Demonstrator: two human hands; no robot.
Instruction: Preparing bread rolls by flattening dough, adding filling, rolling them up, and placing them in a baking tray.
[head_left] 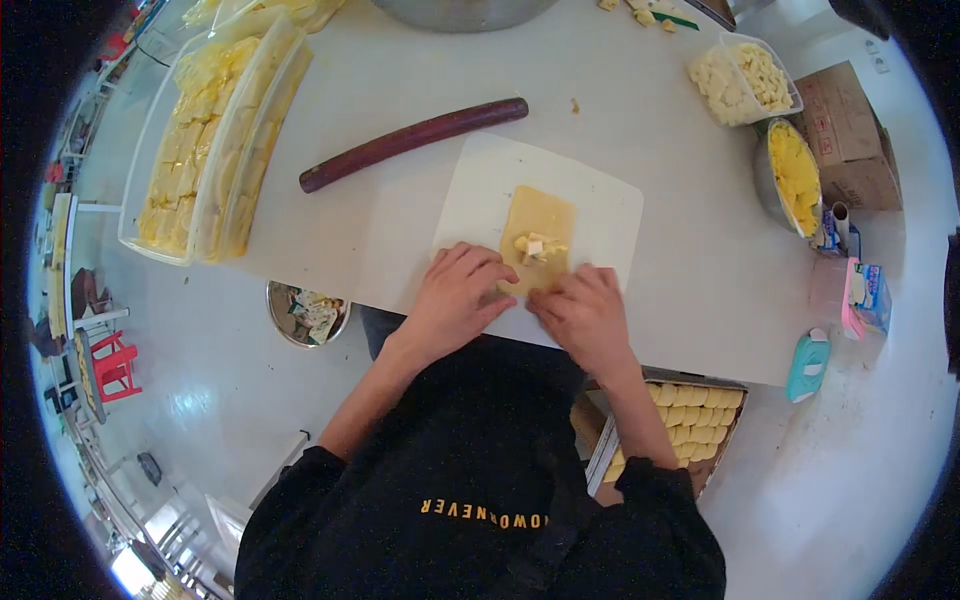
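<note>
The white tabletop (400,220) carries everything, and the work sits at its near edge on a white cutting board (600,215). On that board lies 1 pale yellow rectangular wrapper (540,215) with a small heap of cut filling (535,247) near its lower middle. Both hands rest on the wrapper's near edge: the left hand (455,295) with fingers curled down onto the left corner, the right hand (580,310) with fingertips pinching the edge just below the filling. Neither is closed around anything; they press and lift the thin sheet only.

To roll well, the near edge should probably come up evenly from both corners and fold over the filling snugly, keeping the pieces heaped in the middle so none slip out sideways.

To the left, well apart, stand 2 long clear tubs (200,150) of yellow sheets, and a dark rolling pin (415,140) lies just beyond the board. On the right are a clear container (745,80) of pale pieces and a metal bowl (790,180) of yellow pieces. Below the tabletop edge, a tray (700,410) of finished yellow rolls sits by the right forearm, and a small metal bowl (305,312) sits by the left. Nothing crowds the board itself.
</note>
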